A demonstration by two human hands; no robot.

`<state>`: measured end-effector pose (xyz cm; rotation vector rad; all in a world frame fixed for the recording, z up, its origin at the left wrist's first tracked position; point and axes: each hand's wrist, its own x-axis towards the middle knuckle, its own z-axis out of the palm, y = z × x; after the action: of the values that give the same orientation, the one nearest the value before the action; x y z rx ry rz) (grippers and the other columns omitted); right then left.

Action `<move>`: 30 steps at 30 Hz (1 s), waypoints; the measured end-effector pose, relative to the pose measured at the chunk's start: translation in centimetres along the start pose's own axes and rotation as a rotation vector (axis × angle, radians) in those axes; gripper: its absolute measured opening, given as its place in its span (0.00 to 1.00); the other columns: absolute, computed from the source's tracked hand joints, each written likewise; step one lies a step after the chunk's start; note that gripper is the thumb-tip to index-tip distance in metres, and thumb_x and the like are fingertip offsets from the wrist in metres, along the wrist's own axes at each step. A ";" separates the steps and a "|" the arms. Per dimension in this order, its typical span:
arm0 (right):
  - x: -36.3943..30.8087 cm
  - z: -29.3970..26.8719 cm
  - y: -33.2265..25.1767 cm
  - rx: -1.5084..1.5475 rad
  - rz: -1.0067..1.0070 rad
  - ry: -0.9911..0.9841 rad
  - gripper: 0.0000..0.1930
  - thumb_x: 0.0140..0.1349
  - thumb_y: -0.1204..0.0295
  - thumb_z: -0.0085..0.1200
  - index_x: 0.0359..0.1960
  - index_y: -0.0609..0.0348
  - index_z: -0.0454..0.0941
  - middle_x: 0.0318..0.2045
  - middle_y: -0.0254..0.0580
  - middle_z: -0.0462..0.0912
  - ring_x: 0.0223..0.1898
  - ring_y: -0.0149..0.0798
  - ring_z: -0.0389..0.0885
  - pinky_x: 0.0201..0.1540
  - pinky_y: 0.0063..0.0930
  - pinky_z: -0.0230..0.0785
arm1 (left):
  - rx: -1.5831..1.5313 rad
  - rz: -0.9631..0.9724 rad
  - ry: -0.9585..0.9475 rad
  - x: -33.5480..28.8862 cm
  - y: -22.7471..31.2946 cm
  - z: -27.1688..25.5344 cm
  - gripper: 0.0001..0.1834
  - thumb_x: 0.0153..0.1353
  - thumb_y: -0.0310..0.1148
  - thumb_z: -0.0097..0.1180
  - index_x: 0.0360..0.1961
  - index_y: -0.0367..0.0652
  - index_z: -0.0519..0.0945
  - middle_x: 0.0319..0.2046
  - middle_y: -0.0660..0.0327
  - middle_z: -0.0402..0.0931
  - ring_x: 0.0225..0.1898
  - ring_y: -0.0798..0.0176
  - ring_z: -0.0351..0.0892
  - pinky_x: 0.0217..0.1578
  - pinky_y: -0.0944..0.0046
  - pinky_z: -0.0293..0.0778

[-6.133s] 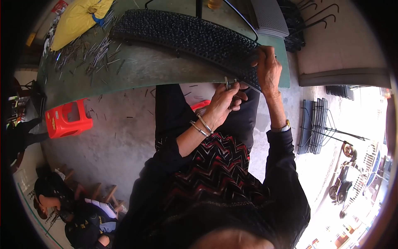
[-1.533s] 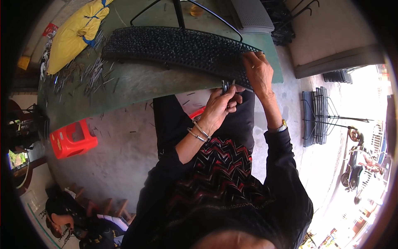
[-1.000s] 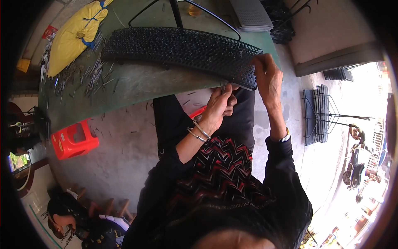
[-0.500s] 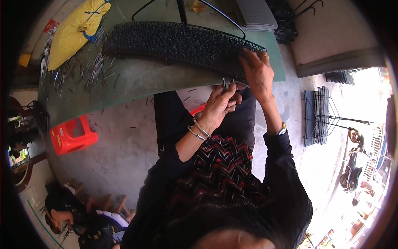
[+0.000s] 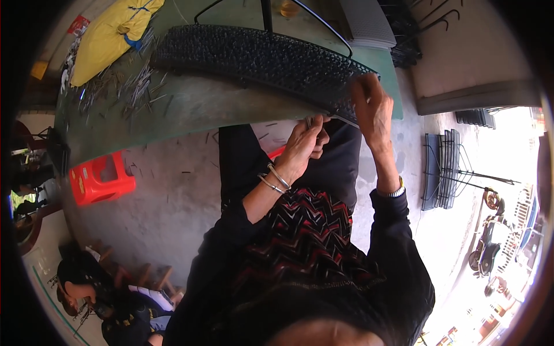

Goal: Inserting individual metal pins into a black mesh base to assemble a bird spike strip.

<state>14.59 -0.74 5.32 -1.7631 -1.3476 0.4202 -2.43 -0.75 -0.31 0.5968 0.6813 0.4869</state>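
While left hand (image 5: 307, 141) curls round slim metal piece (image 5: 309, 122), right hand (image 5: 373, 106) hovers over panel's right end, fingers bunched, grip unclear. Black curved panel (image 5: 248, 55), perforated, densely studded, lies on green table (image 5: 202, 101), right end reaching front edge. Bare strip alongside; leftward, scattered thin sticks (image 5: 140, 86), yellow sack (image 5: 109, 43); behind, black rods (image 5: 267, 16).

Wears a black top (image 5: 300, 236) patterned with jagged zigzags in red, grey and white, with a thin, pale dotted line running across the chest. Has long, plain black sleeves (image 5: 399, 242), loose in cut, ending partway down the forearms. Carries two slim, rounded, silver-coloured bangles (image 5: 279, 177) on the left wrist and, on the right, a silvery, segmented watchband (image 5: 393, 192) touched with gold. Finished below with plain black trousers (image 5: 235, 155).
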 end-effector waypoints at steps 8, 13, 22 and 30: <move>2.3 3.7 1.1 -0.174 -0.250 0.228 0.03 0.61 0.75 0.55 0.35 0.59 0.77 0.26 0.46 0.81 0.27 0.42 0.81 0.32 0.30 0.71 | -0.105 0.078 0.108 -0.3 -0.1 1.0 0.16 0.70 0.44 0.47 0.44 0.42 0.77 0.25 0.67 0.70 0.23 0.77 0.62 0.22 0.75 0.59; 2.1 4.4 0.9 -0.372 -0.365 0.184 0.04 0.59 0.72 0.58 0.35 0.51 0.80 0.32 0.42 0.76 0.32 0.47 0.79 0.32 0.37 0.72 | -0.170 0.037 0.048 -0.8 0.6 0.7 0.16 0.70 0.40 0.49 0.47 0.39 0.77 0.31 0.67 0.72 0.26 0.76 0.62 0.25 0.75 0.61; 0.9 2.3 0.9 -0.248 -0.231 -0.139 0.08 0.58 0.71 0.58 0.39 0.54 0.83 0.35 0.43 0.77 0.33 0.43 0.78 0.36 0.34 0.70 | -0.185 0.120 -0.068 -0.4 -0.2 -0.2 0.15 0.70 0.38 0.50 0.47 0.37 0.78 0.33 0.65 0.74 0.31 0.76 0.66 0.30 0.73 0.64; -0.8 0.7 -0.3 0.277 0.115 -0.461 0.05 0.62 0.74 0.54 0.36 0.61 0.77 0.30 0.43 0.79 0.31 0.31 0.78 0.35 0.25 0.69 | -0.181 0.049 -0.015 -0.8 0.5 0.4 0.19 0.71 0.46 0.45 0.43 0.39 0.77 0.33 0.63 0.74 0.24 0.77 0.61 0.25 0.76 0.61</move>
<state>13.67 -1.17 4.97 -1.5694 -1.4159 1.0758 -2.78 -1.01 0.61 0.4467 0.6020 0.5822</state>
